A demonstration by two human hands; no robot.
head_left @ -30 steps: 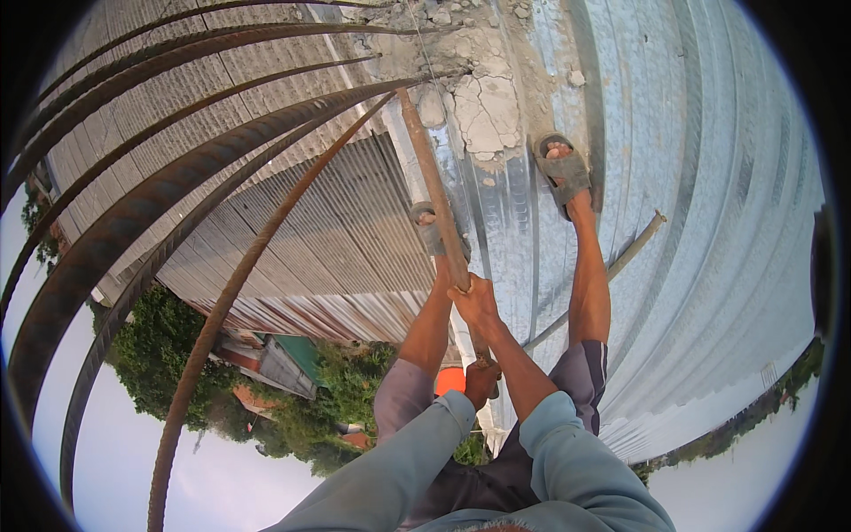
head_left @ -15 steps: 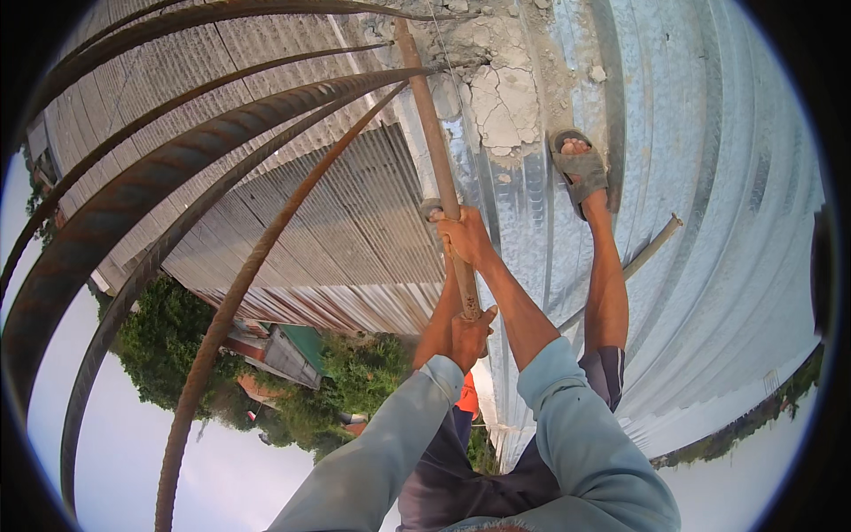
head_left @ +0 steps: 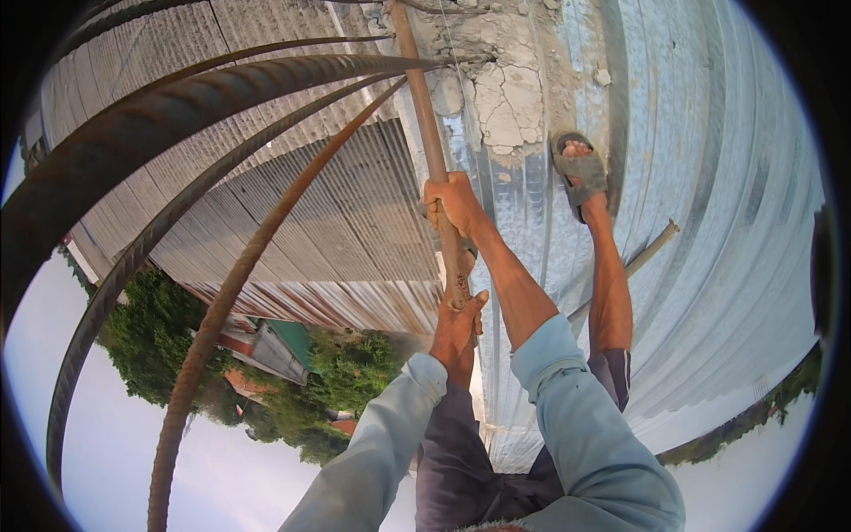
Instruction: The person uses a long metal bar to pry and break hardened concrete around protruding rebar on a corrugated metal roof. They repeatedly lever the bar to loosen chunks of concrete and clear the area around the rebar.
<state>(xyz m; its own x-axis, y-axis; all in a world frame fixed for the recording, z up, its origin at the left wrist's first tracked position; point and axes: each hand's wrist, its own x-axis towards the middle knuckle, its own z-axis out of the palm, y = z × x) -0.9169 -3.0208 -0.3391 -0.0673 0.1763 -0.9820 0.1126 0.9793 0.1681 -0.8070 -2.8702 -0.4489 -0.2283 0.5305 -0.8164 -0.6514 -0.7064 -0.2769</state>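
the left hand (head_left: 455, 326) and right hand (head_left: 455, 202) wrap the rusty pole (head_left: 430, 133) at mid-frame, and this firm, spaced grip should best steer it past the rebar (head_left: 222, 86) at upper left.

someone here wearing a pale blue long-sleeved shirt (head_left: 603, 452), its right cuff (head_left: 544, 351) folding back broadly, its left cuff (head_left: 427, 373) bunching in creases, dark purplish-grey shorts (head_left: 454, 443) stopping above the right shin (head_left: 610, 288), a grey open sandal (head_left: 585, 180) leaving toes (head_left: 576, 148) showing

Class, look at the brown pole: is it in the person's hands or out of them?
In: the right hand wraps around the brown pole, the left hand holds it nearer the body.
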